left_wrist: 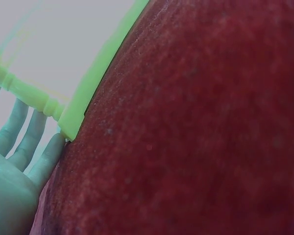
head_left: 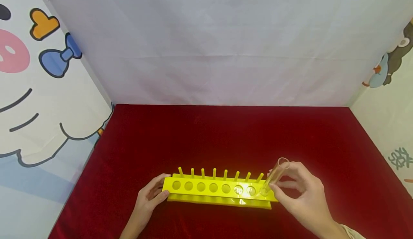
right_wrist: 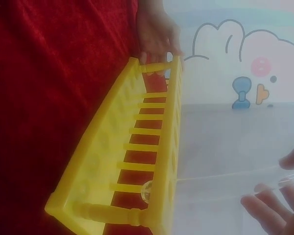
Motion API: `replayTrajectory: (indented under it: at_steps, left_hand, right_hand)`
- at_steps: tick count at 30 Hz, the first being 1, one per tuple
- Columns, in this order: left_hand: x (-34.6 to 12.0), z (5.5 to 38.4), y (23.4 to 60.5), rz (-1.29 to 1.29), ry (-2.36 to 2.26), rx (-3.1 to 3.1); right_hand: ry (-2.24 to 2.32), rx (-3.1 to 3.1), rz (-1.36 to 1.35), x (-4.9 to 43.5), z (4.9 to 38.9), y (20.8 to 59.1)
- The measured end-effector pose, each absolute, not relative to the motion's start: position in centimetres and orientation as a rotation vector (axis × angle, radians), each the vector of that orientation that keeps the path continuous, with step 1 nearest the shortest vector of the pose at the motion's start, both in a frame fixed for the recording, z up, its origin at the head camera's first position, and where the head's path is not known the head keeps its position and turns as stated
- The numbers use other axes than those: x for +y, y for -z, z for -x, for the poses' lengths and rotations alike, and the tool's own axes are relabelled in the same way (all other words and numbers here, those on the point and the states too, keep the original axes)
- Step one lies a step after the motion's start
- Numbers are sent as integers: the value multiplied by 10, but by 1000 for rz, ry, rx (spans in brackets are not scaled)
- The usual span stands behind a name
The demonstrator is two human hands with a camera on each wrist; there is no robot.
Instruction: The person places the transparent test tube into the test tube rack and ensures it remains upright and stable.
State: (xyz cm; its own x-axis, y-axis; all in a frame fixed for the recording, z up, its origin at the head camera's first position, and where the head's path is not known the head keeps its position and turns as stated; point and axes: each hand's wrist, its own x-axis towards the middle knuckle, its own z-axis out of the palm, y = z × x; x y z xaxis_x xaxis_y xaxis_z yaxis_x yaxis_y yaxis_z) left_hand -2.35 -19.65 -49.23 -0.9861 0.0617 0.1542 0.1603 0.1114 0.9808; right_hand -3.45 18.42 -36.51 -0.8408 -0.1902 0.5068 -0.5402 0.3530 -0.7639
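Observation:
A yellow test tube rack (head_left: 219, 189) lies across the near part of the table, with a row of round holes on top and upright pegs along its back. My left hand (head_left: 148, 196) grips its left end, thumb at the near corner; in the left wrist view the fingers (left_wrist: 27, 137) reach the rack's end post (left_wrist: 32, 95). With my right hand (head_left: 304, 194) I pinch a clear test tube (head_left: 275, 172) near its upper part. The tube leans right, its lower end in the rightmost hole. The right wrist view shows its rounded bottom (right_wrist: 147, 191) poking below the top plate.
Dark red cloth (head_left: 206, 135) covers the table. A plain pale curtain (head_left: 209, 52) closes off the back, and cartoon-printed panels stand at the left (head_left: 48, 99) and right (head_left: 393, 117).

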Motion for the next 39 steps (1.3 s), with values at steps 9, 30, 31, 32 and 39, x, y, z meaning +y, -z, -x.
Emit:
replayTrajectory:
  at_steps: [9, 30, 31, 32, 39]
  left_hand:
    - [-196, 24, 493, 224, 2037, -2285]
    - [-196, 24, 491, 183, 2030, -2306]
    - [-196, 24, 491, 183, 2033, -2306]
    - [-196, 24, 491, 187, 2031, -2306]
    - [-197, 24, 493, 216, 2021, -2315]
  right_hand:
    - [-1516, -2284, -645, 185, 35, 368]
    - [-1533, -2192, -699, 185, 37, 374]
    - [-1529, -2183, -707, 185, 37, 374]
    - [-1529, -2184, -706, 185, 37, 375]
    - [-1538, -2193, -697, 185, 36, 376]
